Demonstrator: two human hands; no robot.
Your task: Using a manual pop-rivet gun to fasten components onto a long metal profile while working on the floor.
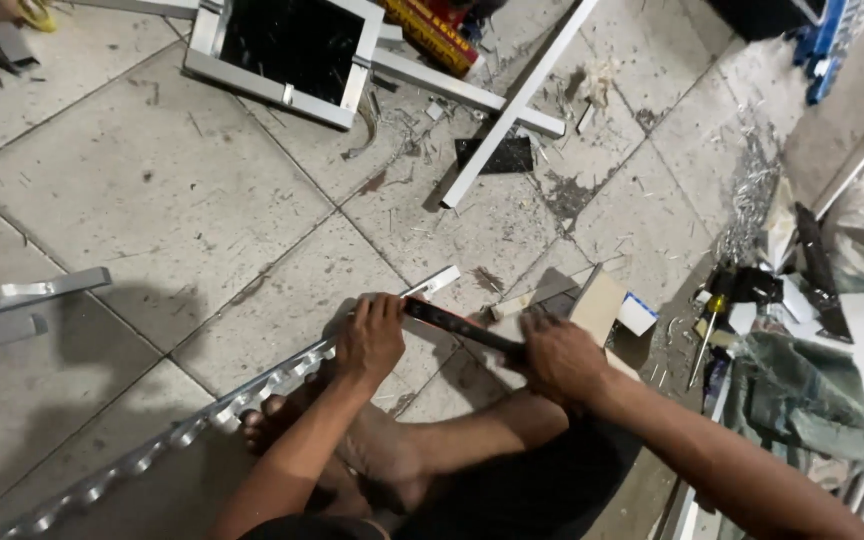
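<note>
Your left hand presses down on the notched aluminium strip; right hand closed round a dark file. Strip's long axis runs lower-left to upper-right on the tiled floor (foot pinning it). File crosses the near end, between both hands.

One view only, from the head, looking steeply down over the person's own arms and folded legs onto the tiled floor. It sits close: both hands fill the lower middle, just below the lens. The view faces forward and slightly tilted, so the tile lines run diagonally. At the top edge it reaches a framed panel, at the right edge a pile of scraps.
</note>
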